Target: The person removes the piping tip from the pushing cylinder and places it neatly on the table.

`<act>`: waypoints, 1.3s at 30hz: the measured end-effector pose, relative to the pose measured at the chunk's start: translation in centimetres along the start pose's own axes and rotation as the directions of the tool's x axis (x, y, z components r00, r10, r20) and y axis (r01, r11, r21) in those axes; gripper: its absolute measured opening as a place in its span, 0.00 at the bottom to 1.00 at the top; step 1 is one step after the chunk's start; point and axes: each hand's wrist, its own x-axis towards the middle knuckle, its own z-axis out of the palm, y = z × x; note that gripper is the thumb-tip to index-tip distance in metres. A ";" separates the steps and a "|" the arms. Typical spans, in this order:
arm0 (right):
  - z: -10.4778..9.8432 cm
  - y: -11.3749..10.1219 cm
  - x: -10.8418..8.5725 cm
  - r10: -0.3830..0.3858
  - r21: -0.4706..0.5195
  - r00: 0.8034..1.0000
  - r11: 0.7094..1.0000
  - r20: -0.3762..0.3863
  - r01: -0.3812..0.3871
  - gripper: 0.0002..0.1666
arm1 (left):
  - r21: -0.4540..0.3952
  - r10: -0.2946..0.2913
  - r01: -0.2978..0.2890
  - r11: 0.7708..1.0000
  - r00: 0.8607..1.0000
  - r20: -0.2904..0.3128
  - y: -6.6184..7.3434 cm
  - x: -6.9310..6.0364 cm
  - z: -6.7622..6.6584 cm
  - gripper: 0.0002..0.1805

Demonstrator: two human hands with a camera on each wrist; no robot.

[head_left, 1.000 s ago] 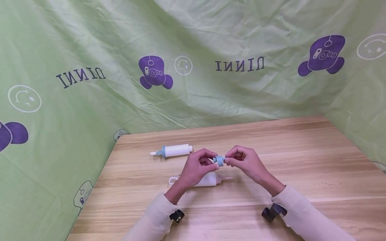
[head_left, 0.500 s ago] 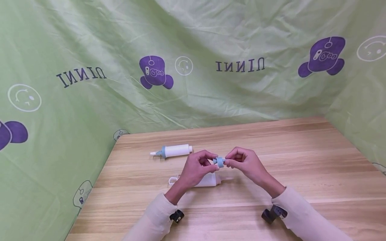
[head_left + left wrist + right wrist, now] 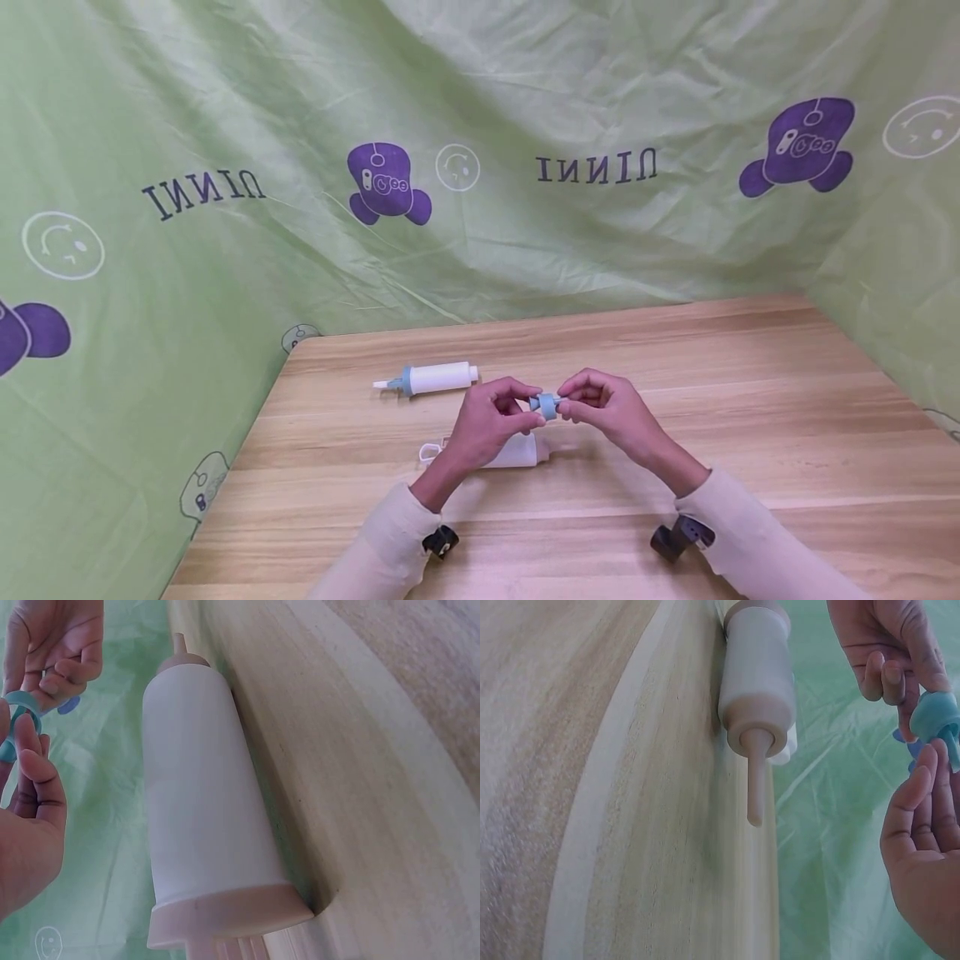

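Note:
Above the wooden table, my left hand (image 3: 491, 419) pinches the wide side of a small blue nozzle cap (image 3: 548, 406) between thumb and fingers. From the other side my right hand (image 3: 609, 406) holds the cap's narrow stem at the fingertips. The right wrist view shows the teal cap (image 3: 934, 716) between both hands, its stem pointing down. Under the hands lies a white syringe-like tube (image 3: 517, 451) with pinkish ends and a looped handle, partly hidden by my left hand. Its thin pinkish spout (image 3: 756, 780) shows well in the right wrist view.
A second white tube (image 3: 441, 377) with a blue collar and pale tip lies farther back on the wooden table (image 3: 735, 375), left of the hands. Green printed cloth (image 3: 510, 233) hangs around the table's back and sides. Black wrist cameras sit under both sleeves.
Both hands keep their hold on the blue cap, shifting only slightly. The whole scene sits slightly lower in the head view. The tubes lie where they were.

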 end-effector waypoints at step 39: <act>0.6 -0.6 -0.1 0.029 -0.055 0.997 0.998 0.066 -0.025 0.15 | 0.096 0.085 -0.080 0.992 0.995 -0.053 0.0 -0.2 0.1 0.13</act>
